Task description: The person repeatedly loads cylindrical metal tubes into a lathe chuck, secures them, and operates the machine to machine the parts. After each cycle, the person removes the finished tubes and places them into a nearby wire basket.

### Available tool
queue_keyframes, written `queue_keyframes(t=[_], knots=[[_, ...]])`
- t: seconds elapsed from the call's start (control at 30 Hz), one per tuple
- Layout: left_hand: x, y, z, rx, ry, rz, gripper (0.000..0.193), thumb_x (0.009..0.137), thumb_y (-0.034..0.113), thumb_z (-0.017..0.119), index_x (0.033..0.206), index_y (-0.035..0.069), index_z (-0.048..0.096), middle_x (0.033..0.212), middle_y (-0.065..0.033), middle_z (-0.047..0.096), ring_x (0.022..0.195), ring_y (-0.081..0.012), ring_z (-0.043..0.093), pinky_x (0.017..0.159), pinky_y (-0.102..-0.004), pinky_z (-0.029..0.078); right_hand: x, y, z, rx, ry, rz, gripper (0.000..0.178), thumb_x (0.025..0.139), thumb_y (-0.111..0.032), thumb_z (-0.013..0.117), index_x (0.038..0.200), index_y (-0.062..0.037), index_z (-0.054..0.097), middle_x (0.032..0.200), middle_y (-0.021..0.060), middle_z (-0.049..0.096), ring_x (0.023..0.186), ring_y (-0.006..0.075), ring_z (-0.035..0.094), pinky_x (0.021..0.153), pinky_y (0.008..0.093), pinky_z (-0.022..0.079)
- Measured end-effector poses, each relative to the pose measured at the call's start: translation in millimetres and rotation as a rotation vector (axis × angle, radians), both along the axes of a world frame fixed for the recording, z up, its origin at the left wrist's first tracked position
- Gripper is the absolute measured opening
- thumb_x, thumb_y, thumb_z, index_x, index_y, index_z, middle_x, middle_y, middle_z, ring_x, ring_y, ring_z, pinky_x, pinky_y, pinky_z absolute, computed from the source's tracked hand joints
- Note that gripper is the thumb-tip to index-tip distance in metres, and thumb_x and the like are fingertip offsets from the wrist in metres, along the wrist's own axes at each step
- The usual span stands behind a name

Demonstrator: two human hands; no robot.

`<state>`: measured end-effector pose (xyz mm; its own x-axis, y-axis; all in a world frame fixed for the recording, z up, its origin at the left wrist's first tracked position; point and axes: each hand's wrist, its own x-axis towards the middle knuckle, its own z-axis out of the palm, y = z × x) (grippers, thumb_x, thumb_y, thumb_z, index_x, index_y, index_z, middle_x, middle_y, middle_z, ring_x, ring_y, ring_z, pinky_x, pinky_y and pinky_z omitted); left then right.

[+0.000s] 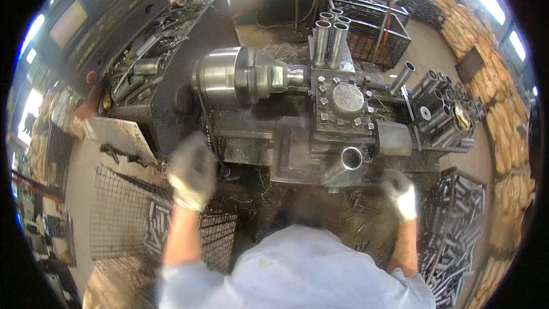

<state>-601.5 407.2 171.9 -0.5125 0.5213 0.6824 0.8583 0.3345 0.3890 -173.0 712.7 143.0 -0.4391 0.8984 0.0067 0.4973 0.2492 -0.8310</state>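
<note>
Over on the left, a wire mesh crate point(123, 212) is sitting on the floor with short metal tubes showing behind its bars. Just right of it the left hand point(191, 170), in a worn white glove, is hanging in front of the lathe bed point(246, 137); it is blurred, so I cannot tell whether its fingers are spread or closed, or whether it is holding anything. Above it the bright steel chuck point(229, 77) is facing right, with a short workpiece point(297, 75) sticking out of it toward the tool post point(343, 103), a dark block studded with square-headed bolts. Behind the post, a cluster of upright steel tubes point(329, 37) is standing. At the front of the carriage an open-ended tube point(351, 158) is pointing its mouth toward the camera. Just right of and below that tube, the right hand point(401, 191), also gloved in white, is resting close to the carriage front; its fingers are looking loosely curled, though blur is hiding whether they are gripping anything. Farther right, more tubes point(437, 103) are lying stacked on the bed end, and a second crate of cut tubes point(457, 234) is standing by the right forearm.
</note>
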Motion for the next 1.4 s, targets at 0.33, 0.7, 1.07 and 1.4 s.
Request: queue_keyframes(t=[0.33, 0.7, 1.07, 1.4], knots=[[251.9, -100.8, -178.6, -0.75, -1.198, 0.264, 0.049, 0.099, 0.044, 0.07, 0.139, 0.016, 0.069, 0.126, -0.0192, 0.076, 0.118, -0.0382, 0.073, 0.1, -0.0455, 0.057, -81.6, 17.4, -37.1, 0.064, -0.102, 0.542, 0.071, 0.076, -0.03, 0.091, 0.138, -0.0063, 0.065, 0.119, 0.0178, 0.078, 0.092, 0.0289, 0.078, 0.082, 0.0399, 0.061], [419.1, -273.2, -186.8, -0.3, -1.2, 0.721, 0.053, 0.1, 0.045, 0.066, 0.143, 0.013, 0.065, 0.137, -0.0207, 0.071, 0.127, -0.0416, 0.067, 0.107, -0.0487, 0.054, -132.5, -199.6, -85.2, 0.211, -0.182, 1.058, 0.029, 0.083, -0.033, 0.085, 0.09, -0.005, 0.078, 0.078, 0.0194, 0.076, 0.075, 0.0273, 0.079, 0.068, 0.0381, 0.059], [709.8, -416.7, -200.6, 0.438, -1.414, 1.786, 0.051, 0.1, 0.044, 0.068, 0.14, 0.013, 0.068, 0.132, -0.0207, 0.073, 0.124, -0.0399, 0.07, 0.105, -0.0463, 0.055, -49.8, -624.7, -68.5, 0.102, -0.192, 2.495, 0.041, 0.08, -0.043, 0.086, 0.106, -0.0124, 0.075, 0.097, 0.0175, 0.078, 0.09, 0.036, 0.077, 0.081, 0.0442, 0.061], [886.5, -266.8, -273.7, 2.486, 0.555, 2.233, 0.043, 0.108, 0.041, 0.062, 0.124, 0.002, 0.069, 0.089, -0.0095, 0.074, 0.066, -0.018, 0.066, 0.06, -0.0343, 0.055, 78.6, -864.5, -36.5, 0.006, 0.113, 3.184, 0.05, 0.076, -0.047, 0.089, 0.107, -0.0093, 0.076, 0.096, 0.0205, 0.078, 0.095, 0.037, 0.078, 0.079, 0.0448, 0.061]])
